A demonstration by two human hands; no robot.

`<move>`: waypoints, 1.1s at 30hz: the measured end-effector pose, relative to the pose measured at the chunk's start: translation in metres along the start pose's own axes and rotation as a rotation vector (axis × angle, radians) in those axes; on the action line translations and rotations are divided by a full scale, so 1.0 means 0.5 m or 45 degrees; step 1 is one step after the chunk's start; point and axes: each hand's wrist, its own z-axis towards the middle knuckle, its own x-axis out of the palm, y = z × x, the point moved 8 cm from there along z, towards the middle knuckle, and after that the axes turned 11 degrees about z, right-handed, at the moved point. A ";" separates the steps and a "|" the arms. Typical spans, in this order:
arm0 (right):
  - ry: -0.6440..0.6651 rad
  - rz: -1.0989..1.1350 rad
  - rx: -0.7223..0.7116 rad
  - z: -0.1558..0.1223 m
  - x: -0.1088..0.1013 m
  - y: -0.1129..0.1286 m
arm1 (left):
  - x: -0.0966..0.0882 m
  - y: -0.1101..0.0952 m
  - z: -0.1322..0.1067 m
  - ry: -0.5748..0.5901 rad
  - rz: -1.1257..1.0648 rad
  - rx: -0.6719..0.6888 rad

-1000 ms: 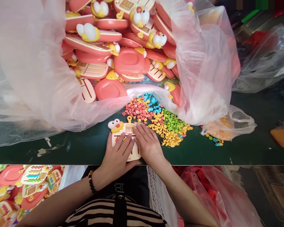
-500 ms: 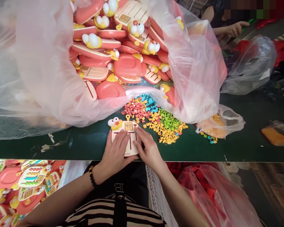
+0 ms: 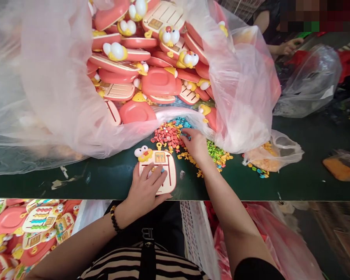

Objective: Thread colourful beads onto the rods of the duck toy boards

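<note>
Carefully, above the duck-topped toy board (image 3: 171, 171), the right hand (image 3: 195, 144) is pinching a teal piece (image 3: 184, 136) while the left hand (image 3: 144, 190) is pressing, fingers spread; a slip could scatter the loose pieces (image 3: 167, 136).

On the dark green surface (image 3: 309, 182), red pieces (image 3: 167, 136), teal pieces (image 3: 183, 123), bright green pieces (image 3: 217, 152) and yellow pieces (image 3: 189, 156) lie in colour patches. The cream board (image 3: 171, 182) carries thin red lines and a yellow duck head (image 3: 143, 154) with white eyes. Coral-pink trays (image 3: 159, 81) fill the top edge. The person's top (image 3: 116, 268) has black and beige stripes.
</note>
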 end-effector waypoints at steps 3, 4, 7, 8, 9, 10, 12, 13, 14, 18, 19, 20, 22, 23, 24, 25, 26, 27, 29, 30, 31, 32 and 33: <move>-0.009 -0.051 0.006 0.012 0.006 -0.004 | 0.002 0.001 -0.009 -0.018 -0.026 0.040; -0.056 -0.023 0.017 0.004 -0.003 0.001 | 0.003 0.001 -0.012 -0.015 -0.037 0.057; -0.085 0.192 0.039 -0.046 -0.018 0.029 | 0.007 0.002 -0.016 0.003 -0.060 0.093; -0.023 0.274 0.026 -0.067 -0.010 0.044 | 0.007 0.002 -0.016 0.008 -0.064 0.098; 0.039 0.326 -0.009 -0.089 0.001 0.062 | 0.008 0.003 -0.015 0.011 -0.065 0.100; 0.073 0.339 -0.063 -0.112 0.013 0.081 | 0.008 0.003 -0.014 0.011 -0.065 0.098; 0.065 0.261 -0.180 -0.151 0.033 0.112 | 0.008 0.003 -0.012 0.016 -0.063 0.093; 0.045 0.200 -0.220 -0.165 0.043 0.121 | 0.009 0.002 -0.011 0.022 -0.060 0.090; 0.024 0.145 -0.243 -0.176 0.051 0.126 | 0.010 0.002 -0.011 0.029 -0.058 0.088; -0.012 0.134 -0.219 -0.181 0.064 0.120 | 0.011 0.002 -0.011 0.041 -0.077 0.088; -0.020 0.173 -0.206 -0.177 0.062 0.116 | 0.012 0.002 -0.011 0.046 -0.084 0.085; -0.039 0.222 -0.183 -0.174 0.058 0.112 | 0.012 0.003 -0.011 0.050 -0.090 0.081; -0.118 0.324 -0.115 -0.170 0.044 0.102 | 0.011 0.004 -0.011 0.049 -0.099 0.073; -0.164 0.366 -0.077 -0.171 0.038 0.097 | 0.010 0.004 -0.011 0.046 -0.102 0.072; -0.199 0.395 -0.048 -0.173 0.033 0.094 | 0.009 0.004 -0.010 0.042 -0.106 0.071; -0.215 0.409 -0.037 -0.176 0.031 0.093 | 0.009 0.003 -0.010 0.039 -0.108 0.071; -0.210 0.410 -0.050 -0.178 0.032 0.095 | 0.008 0.003 -0.010 0.036 -0.109 0.071; -0.197 0.404 -0.074 -0.180 0.035 0.099 | 0.008 0.003 -0.010 0.035 -0.107 0.071; -0.187 0.388 -0.104 -0.179 0.040 0.102 | 0.007 0.003 -0.009 0.034 -0.100 0.068; -0.196 0.381 -0.099 -0.177 0.042 0.100 | 0.007 0.003 -0.009 0.033 -0.095 0.065; -0.210 0.375 -0.083 -0.174 0.044 0.096 | 0.006 0.003 -0.009 0.031 -0.091 0.062; -0.223 0.369 -0.067 -0.170 0.046 0.093 | 0.005 0.002 -0.009 0.030 -0.090 0.061; -0.229 0.363 -0.058 -0.165 0.048 0.091 | 0.005 0.002 -0.009 0.028 -0.091 0.063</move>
